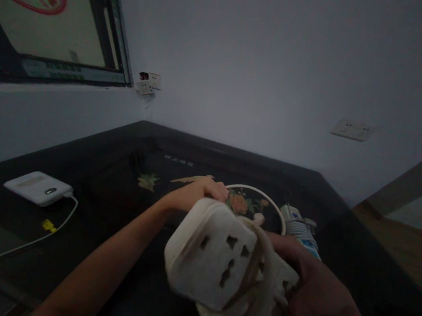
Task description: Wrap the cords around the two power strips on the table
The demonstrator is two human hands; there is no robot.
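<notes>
Right hand [309, 277] gripped white power strip [208, 257] by its right end, long axis slanting down-right over black table [100, 200]; left hand [203, 192], just beyond, clutched white cord [245, 186].

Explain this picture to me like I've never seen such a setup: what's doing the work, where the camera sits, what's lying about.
There is no machine here, just a person's two bare hands. The single picture comes from a camera worn on the head, looking forward and down. The right hand holds a white power strip with cord wound around it. The left hand is at the end of a curving white cord; its exact grip is hidden. On the dark table, which has printed flowers, a flat white box lies to the left, its thin cable bearing a yellow tag. To the right sits a cord-wrapped white-and-blue object.
</notes>
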